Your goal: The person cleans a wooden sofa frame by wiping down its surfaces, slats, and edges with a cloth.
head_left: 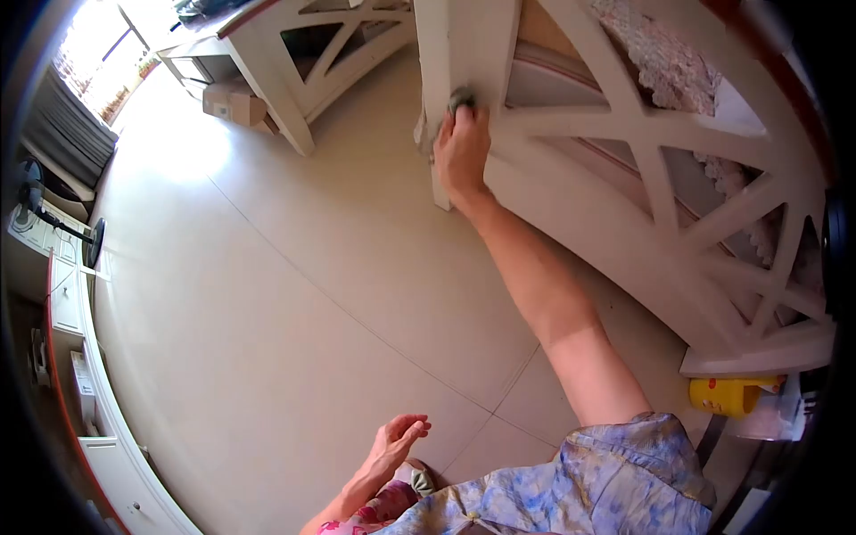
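My right hand (464, 160) is stretched far forward, its fingers closed around a small dark greenish thing (461, 98) whose kind I cannot make out. It is held against the white end post (437, 62) of a piece of furniture with crossed slats. A pale, cloth-like bit (423, 134) shows at the post's edge beside the hand; whether the fingers hold it too is unclear. Low in the view, my left hand (392, 446) hovers over the floor near my knee, fingers loosely bent and apart from the thumb, with nothing visible in it.
The white slatted side (642, 134) runs along my right, with lacy fabric (660, 67) behind it. A yellow container (724, 397) lies at its near foot. Another white table (285, 98) with a cardboard box (234, 104) stands ahead. White cabinets (111, 473) and a fan (94, 241) line the left.
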### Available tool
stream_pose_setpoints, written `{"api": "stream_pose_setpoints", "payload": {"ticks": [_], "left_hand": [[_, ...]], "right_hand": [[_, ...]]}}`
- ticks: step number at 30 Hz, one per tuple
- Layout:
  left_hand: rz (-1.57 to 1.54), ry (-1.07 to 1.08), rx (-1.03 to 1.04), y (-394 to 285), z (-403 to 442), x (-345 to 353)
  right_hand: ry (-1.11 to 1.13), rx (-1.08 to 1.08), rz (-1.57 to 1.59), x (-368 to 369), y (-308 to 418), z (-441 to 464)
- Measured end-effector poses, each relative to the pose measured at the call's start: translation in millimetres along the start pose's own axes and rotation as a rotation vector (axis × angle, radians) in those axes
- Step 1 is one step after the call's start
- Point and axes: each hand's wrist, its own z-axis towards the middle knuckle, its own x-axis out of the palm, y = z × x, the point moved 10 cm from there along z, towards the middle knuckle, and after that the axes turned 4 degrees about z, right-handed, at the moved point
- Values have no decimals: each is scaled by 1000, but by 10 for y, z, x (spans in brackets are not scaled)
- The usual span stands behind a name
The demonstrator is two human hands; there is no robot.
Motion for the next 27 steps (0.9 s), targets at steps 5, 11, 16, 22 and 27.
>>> {"api": "stream_pose_setpoints", "payload": {"ticks": [5, 11, 16, 22, 27], "left_hand": [[0, 64, 65, -147, -22, 114], [58, 66, 59, -54, 49, 46], [21, 62, 116, -136, 61, 64], [31, 122, 164, -186, 108, 228], [85, 191, 123, -188, 192, 309]], "right_hand": [[366, 78, -49, 248, -590, -422], [-157, -293, 141, -681, 1221, 897], [-258, -298, -35, -387, 959, 740], [610, -10, -148, 79, -172, 24], [-145, -459, -160, -919, 1533, 1072]]}}
